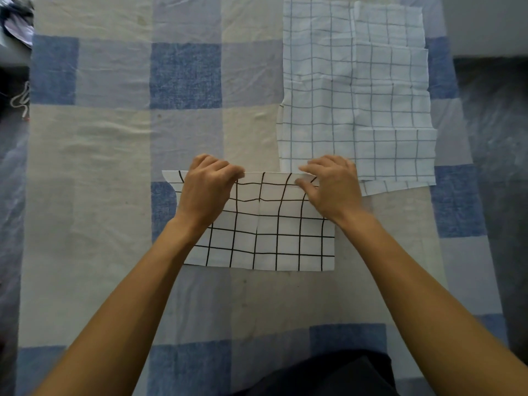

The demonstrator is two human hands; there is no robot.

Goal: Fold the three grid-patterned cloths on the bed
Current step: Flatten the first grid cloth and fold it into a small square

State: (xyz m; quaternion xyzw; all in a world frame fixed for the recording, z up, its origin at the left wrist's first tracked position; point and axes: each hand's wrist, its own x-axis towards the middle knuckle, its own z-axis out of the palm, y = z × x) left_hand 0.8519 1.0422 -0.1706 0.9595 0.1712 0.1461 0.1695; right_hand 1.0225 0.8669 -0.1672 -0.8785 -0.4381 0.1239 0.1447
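A white cloth with a bold black grid (268, 238) lies folded in front of me on the bed. My left hand (207, 187) pinches its far edge near the left corner. My right hand (331, 184) pinches the same far edge near the right corner. The cloth's top layer is slightly lifted and rippled between the two hands. To the back right lie pale cloths with a thin grey-blue grid (357, 90), spread flat and overlapping one another; how many layers there are I cannot tell. My right hand's fingers overlap their near edge.
The bed is covered by a blue, white and cream checked sheet (114, 167). A dark floor (497, 138) runs along the right bed edge. Crumpled dark items (14, 18) sit at the far left corner. My dark clothing (328, 375) shows at the bottom.
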